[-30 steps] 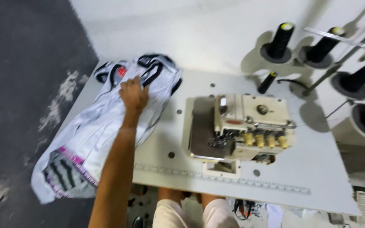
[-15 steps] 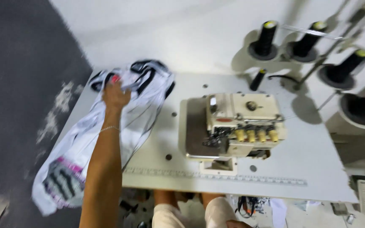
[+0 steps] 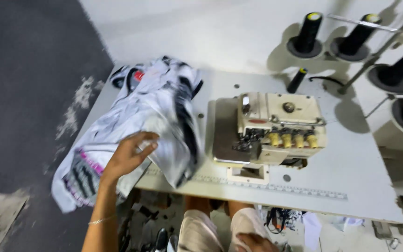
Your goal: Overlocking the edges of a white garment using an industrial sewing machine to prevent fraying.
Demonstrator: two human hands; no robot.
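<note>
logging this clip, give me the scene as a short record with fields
setting: white sewing table seen from above, dark floor to the left
machine: cream overlock sewing machine with four yellow knobs
left hand: left hand gripping the white printed garment, which hangs over the table's left edge
right hand: right hand low by the lap, holding nothing that shows
thread: black thread cones on a stand at the back right

Right hand (image 3: 253,242) cut off; garment (image 3: 164,116) motion-blurred.

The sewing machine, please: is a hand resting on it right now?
No, the sewing machine stands untouched, while the left hand grips the cloth beside it.
</note>
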